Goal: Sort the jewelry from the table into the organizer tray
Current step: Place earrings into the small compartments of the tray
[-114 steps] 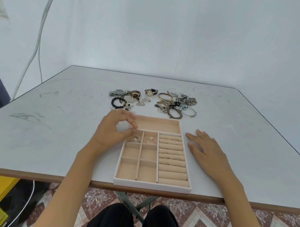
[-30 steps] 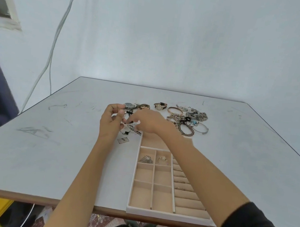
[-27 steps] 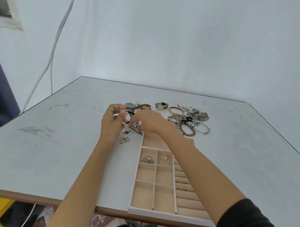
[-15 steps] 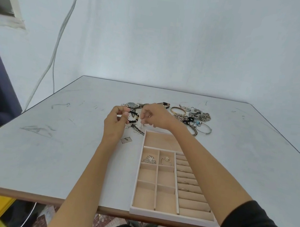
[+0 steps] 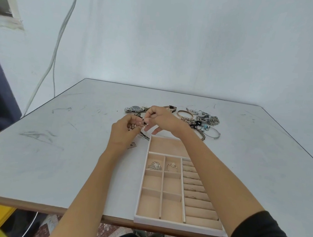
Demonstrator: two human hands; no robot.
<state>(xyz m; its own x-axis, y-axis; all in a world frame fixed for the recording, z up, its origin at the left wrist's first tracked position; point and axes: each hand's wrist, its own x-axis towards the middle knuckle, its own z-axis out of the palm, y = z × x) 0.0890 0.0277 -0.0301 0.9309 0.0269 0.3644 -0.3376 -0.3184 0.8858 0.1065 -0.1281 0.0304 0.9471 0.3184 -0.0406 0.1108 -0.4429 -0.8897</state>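
Observation:
A beige organizer tray lies at the table's near edge, holding a silver fan-shaped brooch and a small ring in its upper small cells. My left hand holds a small beaded piece just left of the tray's far end. My right hand reaches across and pinches the same piece at its top. A pile of jewelry with bangles, chains and watches lies beyond the tray.
A silver watch lies at the pile's left end. A small square pendant sits on the grey table under my left wrist. White cables hang down the wall at the left.
Both hands left the tray's sides and moved to the pile's left part. They lifted a beaded piece and now hold it between them. The view shifted left.

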